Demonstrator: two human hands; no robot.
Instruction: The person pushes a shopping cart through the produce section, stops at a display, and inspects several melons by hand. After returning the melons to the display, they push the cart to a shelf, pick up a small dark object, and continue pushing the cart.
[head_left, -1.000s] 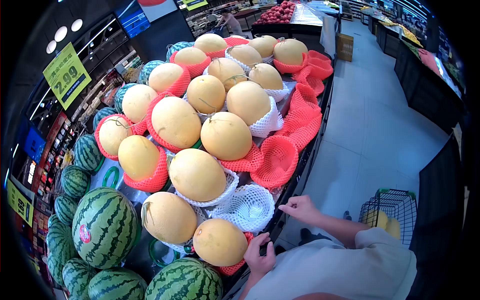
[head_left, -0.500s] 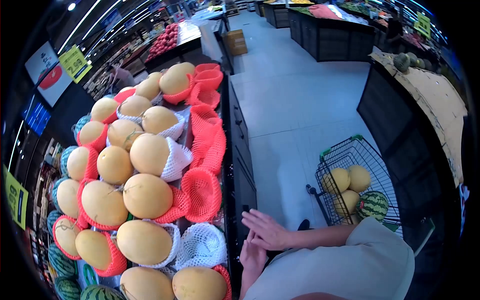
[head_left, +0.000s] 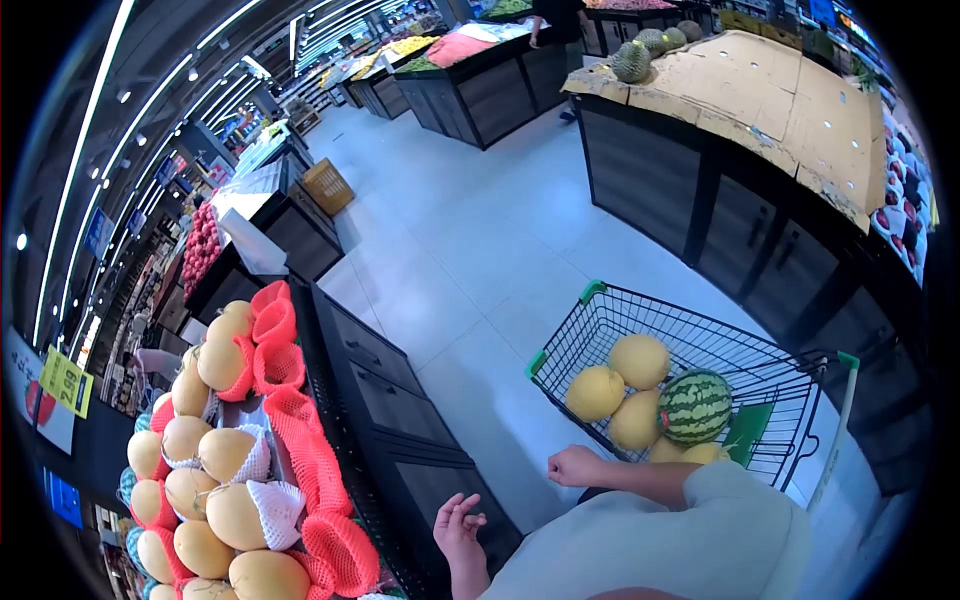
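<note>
Left hand (head_left: 460,527) and right hand (head_left: 574,466): crossed over each other half a second ago, now drawn apart; the view has swung too, sliding the melon stand (head_left: 425,410) toward the lower left.
Left hand's state: nothing held, fingers loosely curled and partly spread, palm turned inward; it is beside the dark flank of the stand and is the nearer hand to it.
Right hand's state: curled into a loose fist, no object showing in it; the forearm comes in from the right, out of a pale short sleeve (head_left: 735,500).
Shopping cart (head_left: 690,335): ahead and to the right of both hands, the right hand clearly nearer. Its long axis runs aslant, green-cornered front at upper left, handle (head_left: 836,430) at lower right, beyond the right forearm. That forearm passes across the cart's near side in this view; whether they touch cannot be told.
Cart's load: several round yellow melons (head_left: 594,393) grouped toward the near side, with one striped watermelon (head_left: 695,407) resting against them, left of a green panel (head_left: 748,437). The leftmost melon lies just beyond the right fist, apart from it.
Stand's top: more yellow melons (head_left: 233,515), some in red foam nets (head_left: 302,450) or white foam nets (head_left: 277,512), left of the left hand.
Across the aisle: a cardboard-covered counter (head_left: 770,95) with spiky green fruit (head_left: 632,62) at one corner.
</note>
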